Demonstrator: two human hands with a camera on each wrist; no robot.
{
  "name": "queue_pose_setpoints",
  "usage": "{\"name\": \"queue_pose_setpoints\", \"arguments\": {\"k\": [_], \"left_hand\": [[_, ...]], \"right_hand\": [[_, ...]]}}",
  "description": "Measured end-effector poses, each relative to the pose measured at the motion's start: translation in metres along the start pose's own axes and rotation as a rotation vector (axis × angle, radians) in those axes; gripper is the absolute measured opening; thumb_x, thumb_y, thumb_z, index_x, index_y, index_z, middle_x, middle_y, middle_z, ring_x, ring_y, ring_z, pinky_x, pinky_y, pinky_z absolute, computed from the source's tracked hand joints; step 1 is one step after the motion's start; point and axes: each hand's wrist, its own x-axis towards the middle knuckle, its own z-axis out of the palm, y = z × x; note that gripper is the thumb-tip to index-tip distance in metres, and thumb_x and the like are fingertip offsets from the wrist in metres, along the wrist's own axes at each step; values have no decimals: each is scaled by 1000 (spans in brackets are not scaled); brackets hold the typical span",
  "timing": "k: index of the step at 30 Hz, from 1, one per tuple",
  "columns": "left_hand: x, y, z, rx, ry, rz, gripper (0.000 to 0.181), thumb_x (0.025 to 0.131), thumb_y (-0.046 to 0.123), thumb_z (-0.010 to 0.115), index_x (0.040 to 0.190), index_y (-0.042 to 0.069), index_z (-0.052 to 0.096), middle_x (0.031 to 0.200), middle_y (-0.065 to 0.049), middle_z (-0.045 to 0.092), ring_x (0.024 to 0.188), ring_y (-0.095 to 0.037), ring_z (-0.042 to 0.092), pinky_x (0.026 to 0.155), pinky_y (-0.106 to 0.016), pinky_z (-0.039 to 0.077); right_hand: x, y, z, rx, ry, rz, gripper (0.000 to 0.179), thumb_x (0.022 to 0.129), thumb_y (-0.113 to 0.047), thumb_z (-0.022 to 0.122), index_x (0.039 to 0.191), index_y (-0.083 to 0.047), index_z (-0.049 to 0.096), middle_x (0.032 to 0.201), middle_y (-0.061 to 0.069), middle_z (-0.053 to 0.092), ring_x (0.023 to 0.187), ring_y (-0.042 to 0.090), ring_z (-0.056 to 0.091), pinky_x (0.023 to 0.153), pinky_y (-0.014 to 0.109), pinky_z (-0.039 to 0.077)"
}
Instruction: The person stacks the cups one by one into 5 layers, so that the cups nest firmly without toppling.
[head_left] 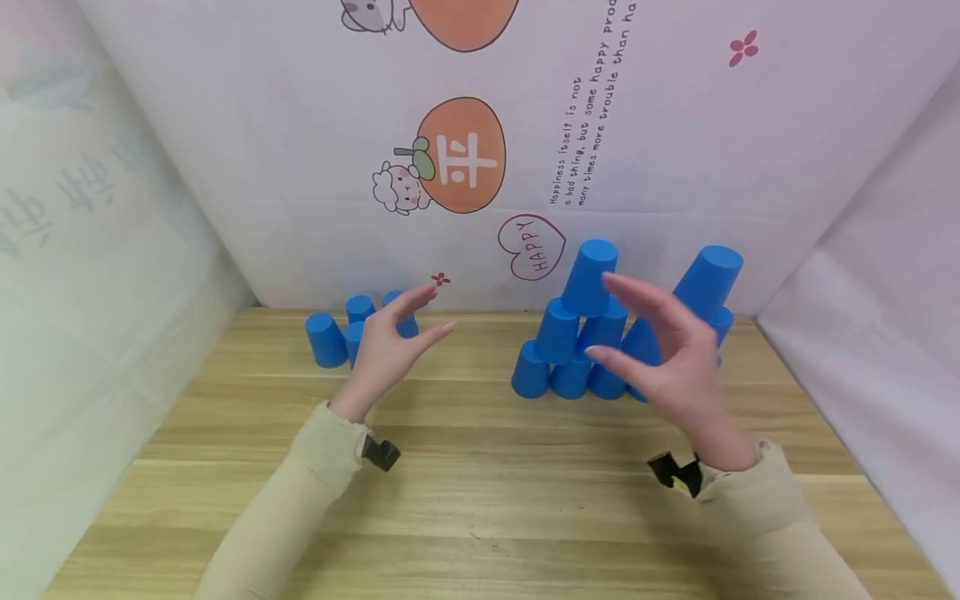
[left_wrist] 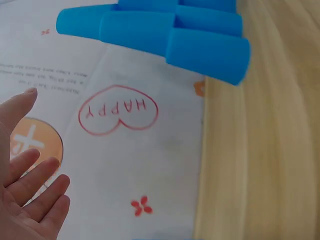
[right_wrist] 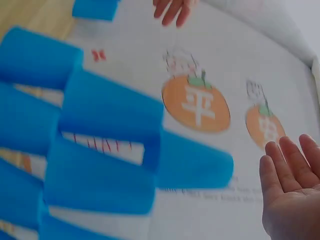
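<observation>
Blue cups, mouths down, form a stepped stack on the right of the table; its top cup point(head_left: 590, 277) stands on two cups, one of them the left middle cup point(head_left: 557, 332), above a bottom row point(head_left: 530, 369). My right hand point(head_left: 678, 358) is in front of the stack's right side, fingers and thumb spread, holding nothing. In the right wrist view, a gap separates that hand point(right_wrist: 292, 190) from the top cup point(right_wrist: 195, 161). My left hand point(head_left: 386, 346) hovers with fingers extended and holds nothing. Behind it several loose blue cups point(head_left: 326, 340) stand inverted, partly hidden by the hand.
Farther right, another raised blue cup point(head_left: 708, 279) stands above lower cups, partly covered by my right hand. A white printed cloth point(head_left: 300, 125) rises behind the wooden table point(head_left: 480, 500), and white cloth sides point(head_left: 885, 292) flank it.
</observation>
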Motion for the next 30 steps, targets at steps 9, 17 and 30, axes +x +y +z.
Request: {"name": "queue_pose_setpoints", "arguments": {"k": [9, 17, 30], "left_hand": [[-24, -34, -33, 10, 93, -10, 63, 89, 39, 81, 141, 12, 60, 141, -4, 61, 133, -25, 52, 110, -54, 40], [-21, -62, -70, 7, 237, -105, 67, 90, 38, 80, 143, 4, 56, 144, -12, 57, 136, -30, 48, 114, -50, 36], [-2, -103, -107, 100, 266, -321, 76, 93, 41, 76, 152, 4, 44, 152, -16, 47, 140, -33, 42, 117, -45, 33]], "right_hand": [[-10, 25, 65, -28, -216, 124, 79, 75, 7, 87, 145, -10, 56, 146, 2, 57, 135, 20, 51, 112, 46, 40], [7, 42, 122, 25, -283, 238, 68, 85, -17, 86, 147, -21, 56, 146, -9, 55, 134, 14, 50, 111, 51, 40], [76, 92, 205, -65, -394, 482, 77, 85, -50, 81, 151, -27, 49, 151, -5, 49, 140, 30, 43, 111, 50, 41]]}}
